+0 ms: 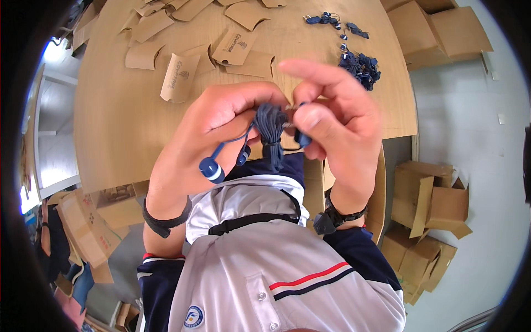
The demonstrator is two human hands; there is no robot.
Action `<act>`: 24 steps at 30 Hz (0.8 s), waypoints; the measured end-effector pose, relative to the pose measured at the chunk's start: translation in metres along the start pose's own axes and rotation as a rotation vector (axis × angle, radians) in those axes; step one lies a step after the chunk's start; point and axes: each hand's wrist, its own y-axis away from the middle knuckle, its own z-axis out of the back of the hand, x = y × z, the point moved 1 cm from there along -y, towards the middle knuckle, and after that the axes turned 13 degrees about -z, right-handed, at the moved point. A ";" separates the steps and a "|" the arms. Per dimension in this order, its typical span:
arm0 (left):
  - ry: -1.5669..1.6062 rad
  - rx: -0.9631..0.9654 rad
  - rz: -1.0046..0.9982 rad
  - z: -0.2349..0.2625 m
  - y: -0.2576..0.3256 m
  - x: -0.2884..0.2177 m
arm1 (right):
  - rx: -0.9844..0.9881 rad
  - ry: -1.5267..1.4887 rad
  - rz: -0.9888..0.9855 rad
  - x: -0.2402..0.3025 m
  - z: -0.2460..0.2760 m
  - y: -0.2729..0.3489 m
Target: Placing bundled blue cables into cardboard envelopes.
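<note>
A bundle of dark blue wired earphones (pixel 270 124) is held up in front of my body, over the table's near edge. The cord is folded into a hank with a tie around its lower part. My left hand (pixel 224 113) is closed around the hank from the left, and two blue earbuds with white bands hang below its fingers. On the other side, my right hand (pixel 345 124) pinches a blue end piece of the earphones (pixel 302 137) between thumb and fingers, its index finger raised and blurred. Its exact shape is partly hidden by the thumb.
On the wooden table (pixel 315 61), flat brown pillow boxes (pixel 180 77) lie scattered at the far left. A pile of blue earphones (pixel 360 67) sits at the right, with a few loose sets (pixel 326 20) beyond it. Open cardboard boxes (pixel 426 193) stand on the floor at right.
</note>
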 end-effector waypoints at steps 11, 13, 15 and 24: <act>0.038 -0.267 -0.125 0.003 -0.002 0.014 | -0.163 0.365 0.425 -0.040 0.002 -0.012; 0.125 -0.323 -0.191 -0.001 0.002 0.014 | -0.307 0.420 0.540 -0.040 0.003 -0.014; -0.393 -0.079 -0.331 -0.003 0.005 0.012 | -0.289 0.412 0.532 -0.035 0.003 -0.014; -0.578 0.000 -0.071 0.009 0.010 0.007 | 0.055 0.371 0.380 -0.035 0.018 -0.030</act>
